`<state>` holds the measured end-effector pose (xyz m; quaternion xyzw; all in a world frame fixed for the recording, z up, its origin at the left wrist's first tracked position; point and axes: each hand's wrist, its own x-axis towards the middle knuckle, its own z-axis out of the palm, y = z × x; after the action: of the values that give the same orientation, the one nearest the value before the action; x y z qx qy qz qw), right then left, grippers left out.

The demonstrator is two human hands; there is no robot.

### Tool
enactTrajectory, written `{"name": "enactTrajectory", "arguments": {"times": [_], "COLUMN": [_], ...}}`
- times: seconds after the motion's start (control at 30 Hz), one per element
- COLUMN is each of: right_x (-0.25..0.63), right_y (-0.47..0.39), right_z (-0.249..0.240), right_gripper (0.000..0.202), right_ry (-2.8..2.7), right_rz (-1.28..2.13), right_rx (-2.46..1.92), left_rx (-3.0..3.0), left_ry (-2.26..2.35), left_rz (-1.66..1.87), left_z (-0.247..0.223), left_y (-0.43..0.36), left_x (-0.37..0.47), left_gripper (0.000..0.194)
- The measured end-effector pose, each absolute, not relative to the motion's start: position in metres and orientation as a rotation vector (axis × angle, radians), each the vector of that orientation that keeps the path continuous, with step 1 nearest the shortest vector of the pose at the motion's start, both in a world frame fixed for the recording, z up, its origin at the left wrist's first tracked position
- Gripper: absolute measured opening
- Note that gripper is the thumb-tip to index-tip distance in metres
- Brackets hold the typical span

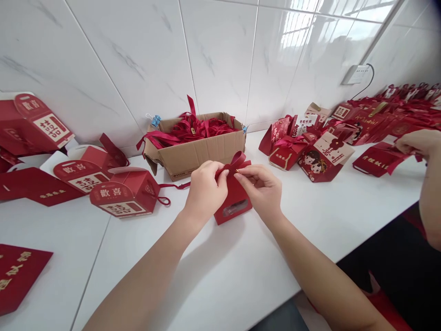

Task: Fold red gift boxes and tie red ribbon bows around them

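White table (220,276): spans the frame.
Cardboard box (195,158): upper centre.
Red gift box (237,195): centre, in front, long axis upright, windowed face toward viewer.
Left hand (207,186): fingertips pinched on ribbon (238,159), hiding the gift box's upper left.
Right hand (263,188): thumb and forefinger pinched on the ribbon.

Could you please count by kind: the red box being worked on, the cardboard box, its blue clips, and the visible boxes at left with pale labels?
Red box being worked on: 1
Cardboard box: 1
Blue clips: 2
Pale-labelled boxes: 3
Total: 7
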<state>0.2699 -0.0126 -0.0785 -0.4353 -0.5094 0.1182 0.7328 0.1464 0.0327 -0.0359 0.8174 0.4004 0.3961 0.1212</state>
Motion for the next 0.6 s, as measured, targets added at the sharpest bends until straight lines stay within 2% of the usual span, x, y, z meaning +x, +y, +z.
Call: {"name": "enactTrajectory", "arguments": {"times": [0.17, 0.4, 0.6], "right_x": [0.2695, 0.2699, 0.2694], "right_y": [-0.0128, -0.0141, -0.0116], "right_z": [-0.0759, -0.0753, -0.0819], "right_gripper": [0.007, 0.01, 0.013], "right_ry": [-1.062, -1.045, -1.168], "right_rz": [0.457, 0.536, 0.363], "right_rx": [-0.905, -0.841, -0.957], "left_rx": [2.378, 2.353, 2.352], "left_ry": [1.163, 1.161, 1.159], "left_rz": [1.157, 1.138, 1.136], "left_z": [-0.0367, -0.0358, -0.0353], "left_y": [0.0321, 0.0317, 0.0306], "left_x": [0.1469, 0.148, 0.1474], "left_gripper": [0.012, 0.012, 0.013]}}
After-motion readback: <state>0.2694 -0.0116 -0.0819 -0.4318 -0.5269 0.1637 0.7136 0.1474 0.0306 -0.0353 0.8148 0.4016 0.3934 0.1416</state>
